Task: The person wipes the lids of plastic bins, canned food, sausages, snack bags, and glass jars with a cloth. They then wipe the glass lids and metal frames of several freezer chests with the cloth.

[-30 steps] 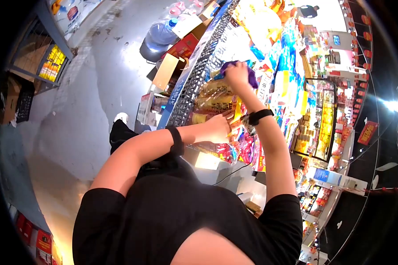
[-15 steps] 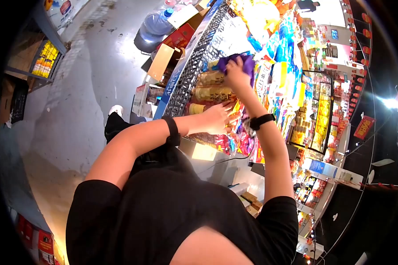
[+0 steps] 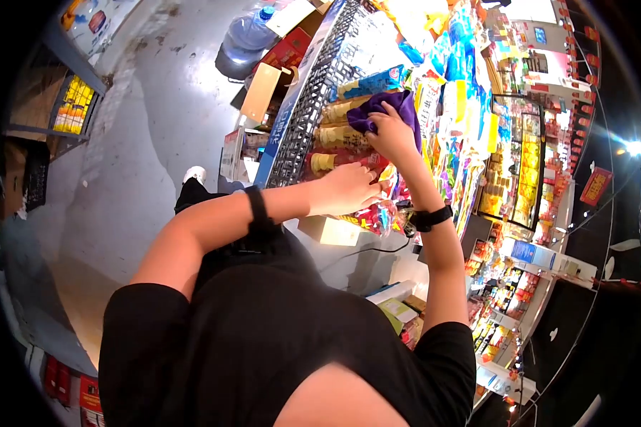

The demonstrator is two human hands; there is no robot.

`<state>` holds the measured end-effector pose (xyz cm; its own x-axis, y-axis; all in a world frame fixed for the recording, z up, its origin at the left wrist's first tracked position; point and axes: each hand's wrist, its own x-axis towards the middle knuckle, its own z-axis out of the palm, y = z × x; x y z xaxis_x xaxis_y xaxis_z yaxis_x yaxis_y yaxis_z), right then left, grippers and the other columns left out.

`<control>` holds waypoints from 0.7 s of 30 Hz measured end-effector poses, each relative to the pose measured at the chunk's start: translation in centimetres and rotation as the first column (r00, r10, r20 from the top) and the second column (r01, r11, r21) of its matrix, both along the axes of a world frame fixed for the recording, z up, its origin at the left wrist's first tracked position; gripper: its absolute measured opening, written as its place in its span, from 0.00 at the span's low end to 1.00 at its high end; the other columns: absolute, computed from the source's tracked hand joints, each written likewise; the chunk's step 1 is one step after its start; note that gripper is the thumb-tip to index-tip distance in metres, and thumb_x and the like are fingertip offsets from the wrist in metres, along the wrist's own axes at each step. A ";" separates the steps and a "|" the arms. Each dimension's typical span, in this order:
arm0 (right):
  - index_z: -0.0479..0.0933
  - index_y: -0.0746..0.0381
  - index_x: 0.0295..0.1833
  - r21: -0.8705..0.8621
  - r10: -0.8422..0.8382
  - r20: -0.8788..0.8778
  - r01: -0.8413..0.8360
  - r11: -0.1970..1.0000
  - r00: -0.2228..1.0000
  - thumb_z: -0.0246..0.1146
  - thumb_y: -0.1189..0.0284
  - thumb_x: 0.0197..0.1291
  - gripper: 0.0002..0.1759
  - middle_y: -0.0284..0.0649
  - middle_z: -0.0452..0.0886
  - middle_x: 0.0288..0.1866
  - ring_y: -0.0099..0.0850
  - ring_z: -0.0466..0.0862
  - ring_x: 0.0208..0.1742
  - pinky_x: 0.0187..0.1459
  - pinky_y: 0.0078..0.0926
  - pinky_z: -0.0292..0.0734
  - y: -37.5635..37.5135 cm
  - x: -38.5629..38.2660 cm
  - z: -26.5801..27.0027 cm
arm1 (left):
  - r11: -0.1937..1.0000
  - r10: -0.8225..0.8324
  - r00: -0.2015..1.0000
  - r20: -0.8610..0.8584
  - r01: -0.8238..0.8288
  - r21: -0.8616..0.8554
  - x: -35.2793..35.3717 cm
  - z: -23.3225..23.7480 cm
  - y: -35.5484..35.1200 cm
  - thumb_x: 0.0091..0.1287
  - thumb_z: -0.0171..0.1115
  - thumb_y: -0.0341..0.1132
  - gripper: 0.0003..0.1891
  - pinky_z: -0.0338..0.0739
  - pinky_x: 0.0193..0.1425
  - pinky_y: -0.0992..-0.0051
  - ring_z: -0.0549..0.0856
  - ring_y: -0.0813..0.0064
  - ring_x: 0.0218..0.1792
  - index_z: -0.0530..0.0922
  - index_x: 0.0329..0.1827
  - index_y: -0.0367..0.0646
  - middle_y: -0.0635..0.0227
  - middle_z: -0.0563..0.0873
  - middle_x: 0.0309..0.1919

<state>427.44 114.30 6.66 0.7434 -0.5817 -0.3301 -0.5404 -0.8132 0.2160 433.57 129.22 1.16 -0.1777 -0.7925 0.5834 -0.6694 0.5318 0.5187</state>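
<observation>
My right hand (image 3: pixel 393 134) grips a purple cloth (image 3: pixel 404 107), which lies over the packages in the display. Under and beside the cloth are tan packages (image 3: pixel 340 136) in a row, with a blue package (image 3: pixel 369 84) above them. My left hand (image 3: pixel 345 189) rests with its fingers spread on red packages (image 3: pixel 335 162) at the near end of the row. Whether it grips any package does not show. A black band sits on each of my wrists.
A black lattice basket edge (image 3: pixel 297 128) runs along the left of the packages. Beyond it on the floor are a large water bottle (image 3: pixel 248 32) and an open cardboard box (image 3: pixel 261 92). Lit shelves of goods (image 3: pixel 523 178) stand at the right. A black cable (image 3: pixel 384 249) hangs near my left hand.
My right hand and the purple cloth have moved slightly toward me, and the blue package shows more fully. My left hand has shifted a little left. The whole view has also shifted slightly.
</observation>
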 end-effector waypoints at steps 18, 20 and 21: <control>0.71 0.59 0.52 0.275 -0.330 -0.033 0.326 0.904 0.943 0.54 0.74 0.53 0.18 0.44 0.77 0.47 0.41 0.77 0.50 0.45 0.36 0.75 17.4 -7.8 -6.3 | 0.913 -0.312 0.935 -0.166 0.344 0.220 2.2 -2.5 -2.4 0.65 0.53 0.40 0.20 0.62 0.65 0.62 0.67 0.53 0.63 0.72 0.58 0.43 0.55 0.54 0.71; 0.72 0.56 0.54 0.077 -0.191 0.035 0.188 0.979 0.981 0.55 0.73 0.51 0.21 0.40 0.78 0.47 0.36 0.77 0.50 0.47 0.34 0.74 17.7 -9.1 -4.9 | 0.912 -0.283 0.943 -0.174 0.321 0.255 2.2 -2.1 -2.0 0.65 0.53 0.41 0.20 0.61 0.66 0.61 0.66 0.53 0.64 0.72 0.58 0.43 0.56 0.54 0.71; 0.73 0.54 0.57 0.023 -0.214 0.089 0.213 0.977 0.973 0.56 0.73 0.50 0.24 0.36 0.79 0.48 0.32 0.77 0.48 0.49 0.32 0.72 18.3 -9.0 -3.3 | 0.901 -0.294 0.927 -0.233 0.350 0.256 2.5 -1.7 -2.0 0.66 0.53 0.42 0.20 0.60 0.66 0.60 0.66 0.54 0.64 0.72 0.58 0.45 0.57 0.54 0.71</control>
<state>418.41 132.60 3.32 0.6300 -0.7260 -0.2758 -0.7184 -0.6796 0.1482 436.08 127.24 -0.52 -0.3632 -0.8479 0.3862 -0.3643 0.5107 0.7787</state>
